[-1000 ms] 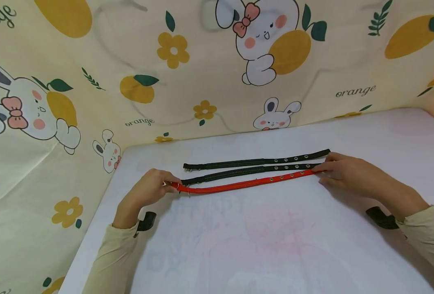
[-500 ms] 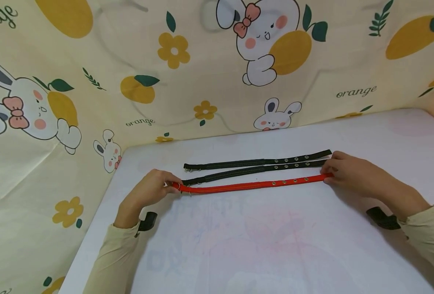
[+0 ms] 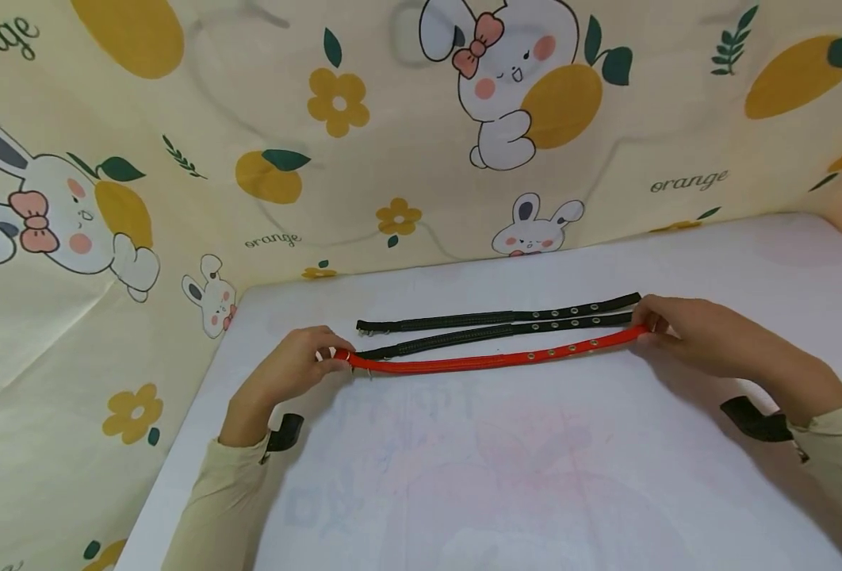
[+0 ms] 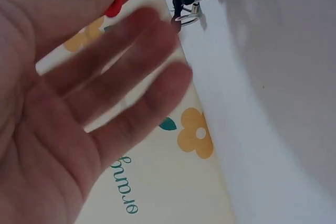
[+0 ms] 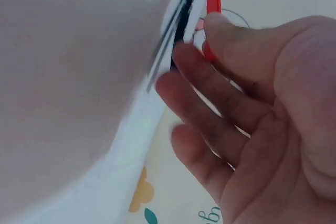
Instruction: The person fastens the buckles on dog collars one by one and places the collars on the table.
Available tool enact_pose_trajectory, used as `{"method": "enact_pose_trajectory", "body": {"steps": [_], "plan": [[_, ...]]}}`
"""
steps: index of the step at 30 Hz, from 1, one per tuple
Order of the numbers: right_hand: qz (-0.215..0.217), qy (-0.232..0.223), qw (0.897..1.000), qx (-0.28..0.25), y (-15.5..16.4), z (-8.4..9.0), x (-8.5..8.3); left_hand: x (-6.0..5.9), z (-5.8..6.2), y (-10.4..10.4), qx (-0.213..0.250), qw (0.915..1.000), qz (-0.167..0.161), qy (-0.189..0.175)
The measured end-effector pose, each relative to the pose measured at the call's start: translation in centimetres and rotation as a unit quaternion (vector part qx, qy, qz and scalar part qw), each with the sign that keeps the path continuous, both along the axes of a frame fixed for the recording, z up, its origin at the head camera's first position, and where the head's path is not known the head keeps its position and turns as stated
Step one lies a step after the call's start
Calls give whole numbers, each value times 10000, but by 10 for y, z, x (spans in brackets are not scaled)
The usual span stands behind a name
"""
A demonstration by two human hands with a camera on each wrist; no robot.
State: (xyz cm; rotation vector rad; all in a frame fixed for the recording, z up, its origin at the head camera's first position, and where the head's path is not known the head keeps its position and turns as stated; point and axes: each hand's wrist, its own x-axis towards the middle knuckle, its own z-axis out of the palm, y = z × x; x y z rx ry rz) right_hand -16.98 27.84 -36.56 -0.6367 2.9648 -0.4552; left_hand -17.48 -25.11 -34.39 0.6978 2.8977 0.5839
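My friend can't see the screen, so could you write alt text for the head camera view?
A person's left hand and right hand pinch opposite ends of a red collar, stretched straight on a white table. Two black collars lie parallel just behind it, before a cream rabbit-and-orange print backdrop.

Red strap (image 3: pixel 492 361) matt webbing w/ metal eyelets, cloth backdrop (image 3: pixel 178 119)

Two black collars (image 3: pixel 495 325) lie beside rabbit-print cloth (image 3: pixel 421 135).
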Motion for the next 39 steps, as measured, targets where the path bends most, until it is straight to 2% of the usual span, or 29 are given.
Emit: {"method": "enact_pose_trajectory", "body": {"steps": [4,9,13,17,21,26,31,36,39], "plan": [[3,-176,9996,-213,-2,4,0,1,-2,-3,145,9998,83,126],[-98,-312,9981,-525,-1,9,1,0,-5,-5,410,9972,405,-475],[-193,-278,9946,-980,1,13,2,-1,-6,-4,846,9906,728,-788],[-218,-410,9866,-1563,0,13,5,-2,-8,-3,1324,9823,870,-1004],[-242,-534,9811,-1844,-5,12,6,-2,-10,-2,1607,9728,1119,-1239],[-275,-579,9749,-2130,-12,12,7,-3,-8,1,1616,9686,1370,-1299],[-547,-762,9635,-2507,-18,16,9,-5,-7,6,1919,9613,1339,-1454],[-818,-914,9478,-2944,-26,17,8,-5,-8,9,1963,9582,1421,-1524],[-716,-820,9460,-3054,-29,17,8,-5,-10,10,2048,9563,1509,-1441]]}}
